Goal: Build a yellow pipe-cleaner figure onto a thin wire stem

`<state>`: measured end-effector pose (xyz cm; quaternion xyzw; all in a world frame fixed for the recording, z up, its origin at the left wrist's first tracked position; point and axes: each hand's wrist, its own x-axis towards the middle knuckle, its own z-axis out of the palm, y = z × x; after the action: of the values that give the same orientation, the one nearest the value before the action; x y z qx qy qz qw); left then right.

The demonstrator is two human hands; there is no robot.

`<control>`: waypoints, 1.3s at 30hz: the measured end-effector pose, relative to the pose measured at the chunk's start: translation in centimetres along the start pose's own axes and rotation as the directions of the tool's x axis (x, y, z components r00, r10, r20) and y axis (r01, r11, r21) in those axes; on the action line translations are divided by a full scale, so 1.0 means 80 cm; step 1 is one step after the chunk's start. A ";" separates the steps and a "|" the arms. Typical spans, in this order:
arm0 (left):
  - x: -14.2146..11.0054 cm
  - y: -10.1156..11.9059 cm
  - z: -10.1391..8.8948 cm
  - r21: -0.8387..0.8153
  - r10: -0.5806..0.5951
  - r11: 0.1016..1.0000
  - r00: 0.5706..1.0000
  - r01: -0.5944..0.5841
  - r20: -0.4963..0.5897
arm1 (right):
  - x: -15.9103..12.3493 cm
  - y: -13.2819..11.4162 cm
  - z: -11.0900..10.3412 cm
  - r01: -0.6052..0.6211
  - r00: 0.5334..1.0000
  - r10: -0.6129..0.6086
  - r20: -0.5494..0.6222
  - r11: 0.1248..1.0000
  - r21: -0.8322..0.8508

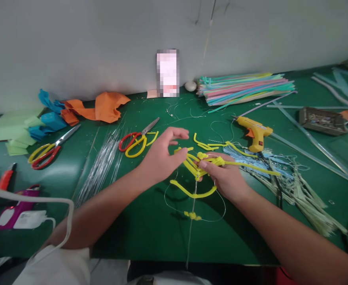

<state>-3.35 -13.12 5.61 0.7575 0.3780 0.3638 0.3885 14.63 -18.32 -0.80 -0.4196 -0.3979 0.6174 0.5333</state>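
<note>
My right hand (226,174) pinches a yellow pipe-cleaner figure (197,170), bent into loops and knots, with a long free end pointing right. From it a thin wire (191,233) runs down toward the table's front edge. A curved yellow strip (193,194) and a small knotted yellow piece (193,215) hang along that wire, joined by a fine looped line. Just left of the figure is my left hand (166,156), fingers apart and curved, with nothing seen in them. Loose yellow pipe cleaners (212,145) lie behind my right hand.
Red-and-yellow scissors (132,144) and a second pair (48,152) lie left, near silver wires (103,162). A yellow glue gun (254,132), a pipe-cleaner bundle (245,89) and a small box (322,120) occupy the right. A phone (168,73) leans on the wall. A white cable (69,213) crosses my left arm.
</note>
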 end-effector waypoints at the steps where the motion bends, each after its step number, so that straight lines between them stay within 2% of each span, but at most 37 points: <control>1: 0.002 0.000 -0.001 -0.123 -0.118 0.984 0.990 0.126 0.075 | 0.000 0.000 0.001 -0.006 1.000 0.006 0.012 1.000 0.001; 3: 0.005 0.000 -0.001 -0.260 -0.261 0.914 0.942 0.311 0.210 | -0.001 0.000 0.001 -0.017 0.999 0.017 0.035 1.000 0.012; 4: 0.006 0.000 -0.001 -0.282 -0.291 0.892 0.926 0.353 0.241 | -0.001 0.000 0.002 -0.017 0.999 0.016 0.042 1.000 0.018; 7: 0.008 0.000 0.000 -0.267 -0.315 0.889 0.920 0.372 0.234 | 0.000 0.000 0.001 -0.010 0.999 0.009 0.039 1.000 0.027; 13: 0.012 -0.003 -0.005 -0.162 -0.385 0.884 0.880 0.438 0.279 | 0.000 -0.001 0.000 -0.028 0.999 0.029 0.025 1.000 -0.011; 18: 0.014 -0.010 -0.011 -0.119 -0.381 0.884 0.845 0.452 0.375 | 0.000 0.001 -0.001 -0.020 0.999 0.020 0.039 1.000 -0.013; 23: 0.015 -0.015 -0.008 -0.279 -0.333 0.879 0.917 0.386 0.220 | 0.002 0.003 -0.001 -0.011 1.000 0.012 0.021 1.000 -0.027; 27: 0.016 -0.017 -0.005 -0.436 -0.375 0.794 0.905 0.424 0.198 | 0.004 0.004 -0.002 -0.002 1.000 0.002 0.016 1.000 -0.005; 30: 0.016 -0.023 -0.002 -0.504 -0.405 0.766 0.909 0.398 0.102 | 0.004 0.003 -0.003 -0.012 1.000 0.012 0.003 1.000 0.004; 34: 0.019 -0.038 -0.001 -0.528 -0.402 0.787 0.914 0.320 -0.046 | 0.003 0.002 -0.004 -0.035 0.999 0.035 -0.002 0.999 -0.011; 39: 0.019 -0.048 -0.002 -0.477 -0.330 0.859 0.915 0.189 -0.232 | 0.004 0.002 -0.004 -0.044 0.999 0.044 -0.005 0.999 -0.007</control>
<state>-3.91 -10.15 2.74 0.5242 0.4401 0.4966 0.5338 14.88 -17.98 -1.09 -0.4316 -0.3895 0.6267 0.5190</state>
